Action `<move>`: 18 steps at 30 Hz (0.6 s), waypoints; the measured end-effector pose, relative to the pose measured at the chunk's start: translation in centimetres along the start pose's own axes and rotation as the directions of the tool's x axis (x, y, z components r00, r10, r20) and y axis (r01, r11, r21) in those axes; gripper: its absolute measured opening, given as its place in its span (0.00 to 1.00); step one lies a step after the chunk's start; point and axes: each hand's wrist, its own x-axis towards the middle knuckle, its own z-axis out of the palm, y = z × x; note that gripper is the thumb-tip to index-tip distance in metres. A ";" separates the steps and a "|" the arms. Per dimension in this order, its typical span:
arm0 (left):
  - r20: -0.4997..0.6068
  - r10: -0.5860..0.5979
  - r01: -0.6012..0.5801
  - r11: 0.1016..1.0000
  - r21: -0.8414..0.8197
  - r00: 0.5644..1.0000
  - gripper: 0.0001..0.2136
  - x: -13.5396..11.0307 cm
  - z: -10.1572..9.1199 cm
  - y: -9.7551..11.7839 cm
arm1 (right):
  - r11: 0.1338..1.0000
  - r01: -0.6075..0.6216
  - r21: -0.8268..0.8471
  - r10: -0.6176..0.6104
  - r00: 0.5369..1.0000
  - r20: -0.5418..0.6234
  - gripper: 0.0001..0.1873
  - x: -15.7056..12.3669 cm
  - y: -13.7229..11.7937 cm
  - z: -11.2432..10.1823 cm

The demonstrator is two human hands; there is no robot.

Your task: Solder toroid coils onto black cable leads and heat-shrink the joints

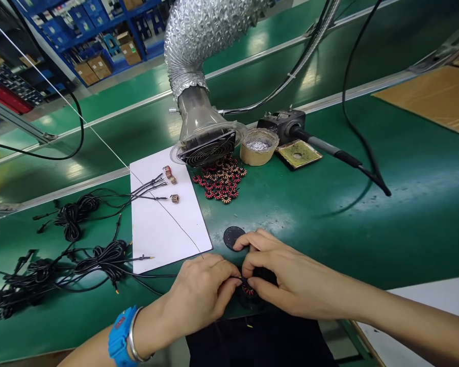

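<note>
Past the fingers of the left hand (pixel 199 288), on the white sheet (pixel 168 224), three-odd wound coils (pixel 175 199) seem already joined to black cables (pixel 80 209); farther ahead, heaped toroids (pixel 222 181) are apparently left unwired. A cable end (pixel 244 280) is pinched by the left fingertips; just below, a red-wound toroid (pixel 248 290) is flanked by the nearly closed right hand (pixel 286 275), its grip unclear.

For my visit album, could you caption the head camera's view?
Left hand and right hand at a red-wound toroidal coil, with a soldering iron beyond.
</note>
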 end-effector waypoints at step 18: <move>-0.016 0.035 -0.035 0.999 0.037 0.999 0.07 -1.2 -0.5 -0.1 | 0.995 -0.103 0.013 0.100 0.985 0.139 0.05 1.2 -2.1 -0.4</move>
